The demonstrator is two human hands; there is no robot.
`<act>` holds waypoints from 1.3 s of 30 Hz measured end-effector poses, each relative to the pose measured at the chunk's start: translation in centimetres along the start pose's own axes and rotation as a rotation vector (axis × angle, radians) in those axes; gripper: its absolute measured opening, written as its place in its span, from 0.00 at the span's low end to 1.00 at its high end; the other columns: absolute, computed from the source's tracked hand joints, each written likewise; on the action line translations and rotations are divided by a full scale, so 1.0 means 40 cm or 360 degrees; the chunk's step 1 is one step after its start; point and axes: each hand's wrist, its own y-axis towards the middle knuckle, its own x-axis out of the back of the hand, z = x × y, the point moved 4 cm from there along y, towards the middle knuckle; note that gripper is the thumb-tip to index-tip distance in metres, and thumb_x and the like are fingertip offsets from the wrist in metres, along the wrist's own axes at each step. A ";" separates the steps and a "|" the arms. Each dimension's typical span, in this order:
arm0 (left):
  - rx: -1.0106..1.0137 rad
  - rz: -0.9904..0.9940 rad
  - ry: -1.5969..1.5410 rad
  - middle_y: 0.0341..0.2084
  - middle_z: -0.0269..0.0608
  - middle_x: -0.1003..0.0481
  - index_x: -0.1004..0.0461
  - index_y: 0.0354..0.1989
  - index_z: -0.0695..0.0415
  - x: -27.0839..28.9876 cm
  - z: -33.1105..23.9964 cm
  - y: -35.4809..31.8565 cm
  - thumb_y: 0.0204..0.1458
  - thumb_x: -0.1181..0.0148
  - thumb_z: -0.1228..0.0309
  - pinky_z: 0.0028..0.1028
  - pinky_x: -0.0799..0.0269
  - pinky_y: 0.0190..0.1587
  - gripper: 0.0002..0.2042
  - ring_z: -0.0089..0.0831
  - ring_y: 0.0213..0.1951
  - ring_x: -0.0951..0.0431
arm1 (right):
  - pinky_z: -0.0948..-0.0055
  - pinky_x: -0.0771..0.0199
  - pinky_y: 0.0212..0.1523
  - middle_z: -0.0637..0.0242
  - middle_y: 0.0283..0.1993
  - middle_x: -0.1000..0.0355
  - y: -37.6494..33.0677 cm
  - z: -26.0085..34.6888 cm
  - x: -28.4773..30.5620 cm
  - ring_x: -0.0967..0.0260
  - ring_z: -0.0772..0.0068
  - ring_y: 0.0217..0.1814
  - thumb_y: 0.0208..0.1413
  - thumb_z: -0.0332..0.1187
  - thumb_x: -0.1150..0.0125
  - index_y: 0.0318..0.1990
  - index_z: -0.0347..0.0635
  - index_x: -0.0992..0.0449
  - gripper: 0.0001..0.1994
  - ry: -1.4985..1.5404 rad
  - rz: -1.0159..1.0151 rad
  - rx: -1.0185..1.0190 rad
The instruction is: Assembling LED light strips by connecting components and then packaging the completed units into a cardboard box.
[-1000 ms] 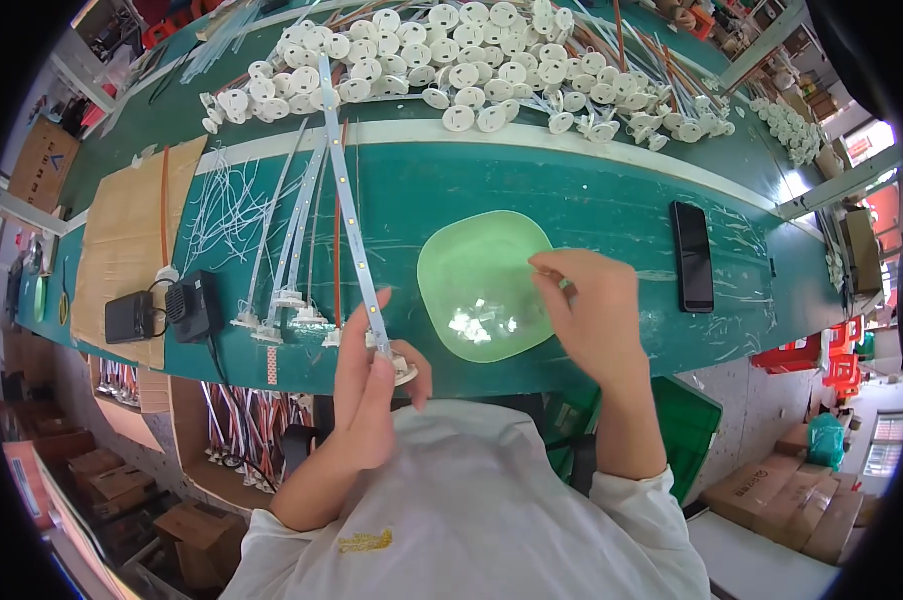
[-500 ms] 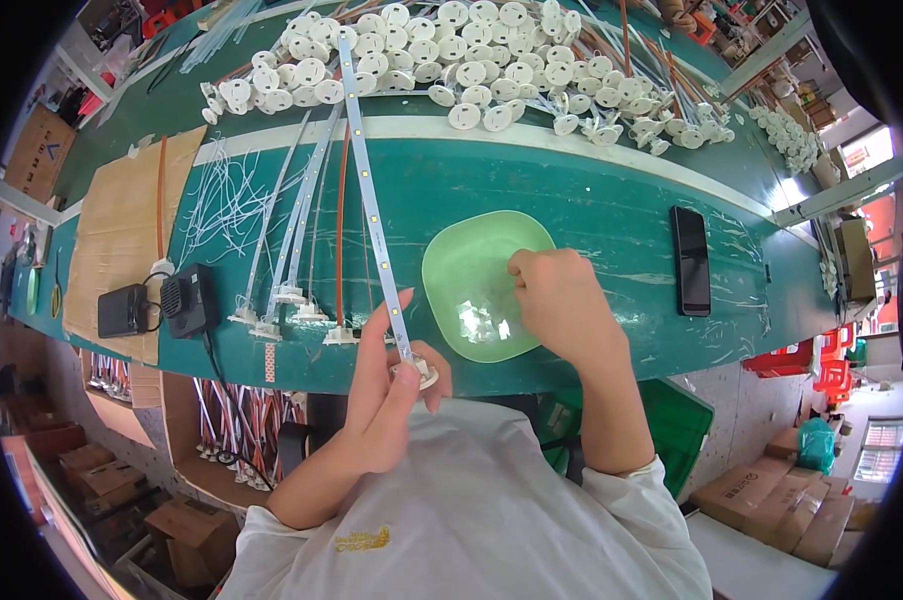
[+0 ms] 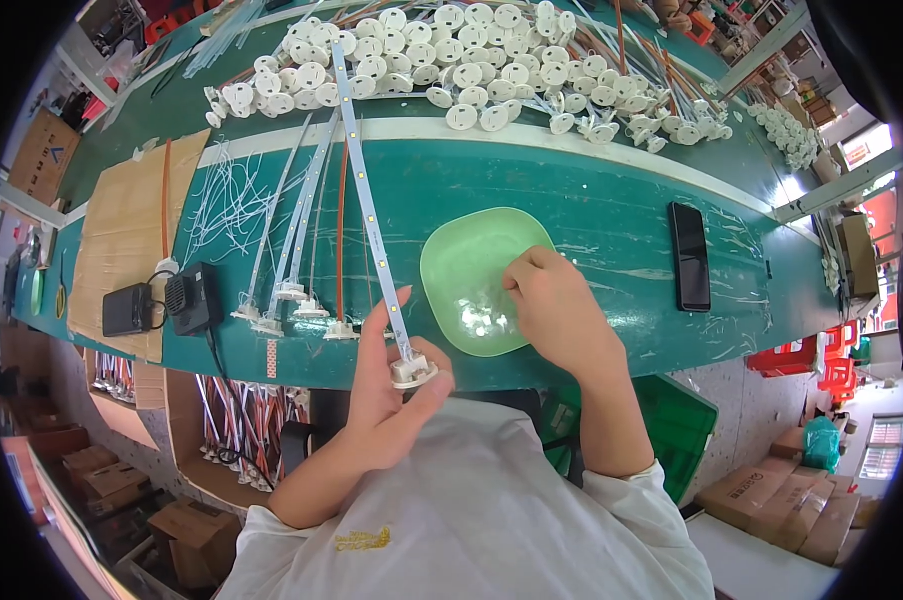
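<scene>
My left hand grips the white round base of an LED light strip between thumb and fingers. The strip is long, narrow and pale, dotted with small yellow LEDs, and it points away from me over the bench. Inside the right part of a light green bowl, my right hand has its fingers bent together. Its fingertips are low in the bowl, and whatever they pinch is too small to make out. Left of the held strip, several similar strips with white bases lie on the green bench.
A heap of white round bases spans the bench's far side. Thin white wires, a cardboard sheet and two black adapters lie to the left. A black phone rests at the right. Boxes of strips stand below.
My left thumb has shifted to the base's right edge, and the base now shows more fully, turned in the fingers. My right hand has moved slightly left, still inside the bowl.
</scene>
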 end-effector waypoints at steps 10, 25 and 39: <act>0.0030 -0.0080 -0.0059 0.30 0.37 0.28 0.63 0.71 0.56 -0.004 -0.001 -0.002 0.56 0.47 0.80 0.21 0.35 0.35 0.38 0.19 0.30 0.31 | 0.60 0.26 0.43 0.53 0.38 0.24 0.007 0.042 0.001 0.27 0.50 0.41 0.42 0.22 0.37 0.38 0.36 0.22 0.12 0.0158 0.0318 0.0349; 0.0012 -0.0025 0.0008 0.30 0.37 0.28 0.62 0.71 0.58 -0.002 0.004 -0.002 0.57 0.46 0.81 0.21 0.35 0.35 0.37 0.18 0.30 0.30 | 0.63 0.26 0.36 0.60 0.29 0.24 0.002 0.030 0.022 0.26 0.54 0.34 0.43 0.24 0.34 0.31 0.37 0.20 0.06 0.0311 0.0111 0.0428; -0.0410 -0.0284 0.0362 0.29 0.40 0.25 0.56 0.69 0.58 -0.026 -0.036 0.108 0.48 0.38 0.86 0.23 0.29 0.39 0.41 0.24 0.33 0.24 | 0.78 0.24 0.34 0.62 0.31 0.20 -0.025 0.008 0.012 0.23 0.78 0.32 0.54 0.24 0.37 0.37 0.32 0.20 0.05 0.1828 -0.0129 -0.0425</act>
